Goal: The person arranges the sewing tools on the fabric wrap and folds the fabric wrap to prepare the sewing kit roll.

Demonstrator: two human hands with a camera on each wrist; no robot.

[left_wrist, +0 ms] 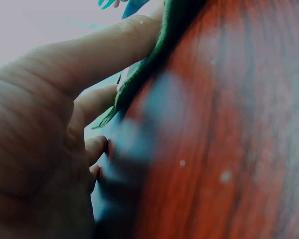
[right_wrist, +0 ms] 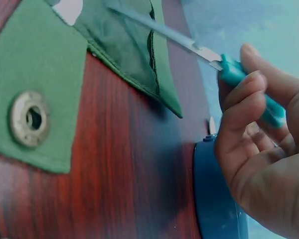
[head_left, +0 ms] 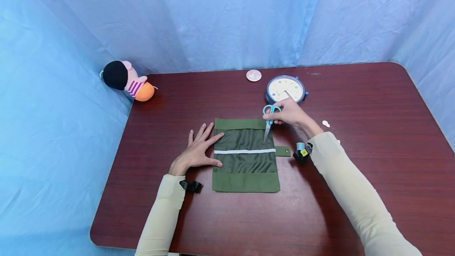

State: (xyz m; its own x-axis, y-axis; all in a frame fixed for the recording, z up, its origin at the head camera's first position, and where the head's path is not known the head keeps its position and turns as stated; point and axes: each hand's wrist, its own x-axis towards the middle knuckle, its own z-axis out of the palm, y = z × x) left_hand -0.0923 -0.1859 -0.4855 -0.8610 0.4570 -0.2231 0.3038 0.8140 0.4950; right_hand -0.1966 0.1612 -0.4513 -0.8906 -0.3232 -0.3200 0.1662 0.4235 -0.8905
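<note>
A green fabric pouch [head_left: 245, 183] lies spread flat on the table, with a white band across its middle and a snap tab [head_left: 283, 151] at its right side. My left hand [head_left: 199, 149] rests with spread fingers on its left edge; the thumb and index finger lie over the fabric. Over the pouch's upper right corner, my right hand [head_left: 286, 113] pinches a pair of scissors [head_left: 268, 127] by the turquoise handles. The blades are together and point down toward the fabric. In the right wrist view the scissors [right_wrist: 234, 74] sit between thumb and fingers, near the snap tab [right_wrist: 55, 94].
A round blue-rimmed clock [head_left: 279, 86] lies just beyond my right hand. Behind it is a small pale disc [head_left: 254, 75]. A plush doll [head_left: 133, 82] lies at the far left edge, and a small white piece [head_left: 326, 123] sits right of my right wrist. Blue curtains [head_left: 227, 19] enclose the table.
</note>
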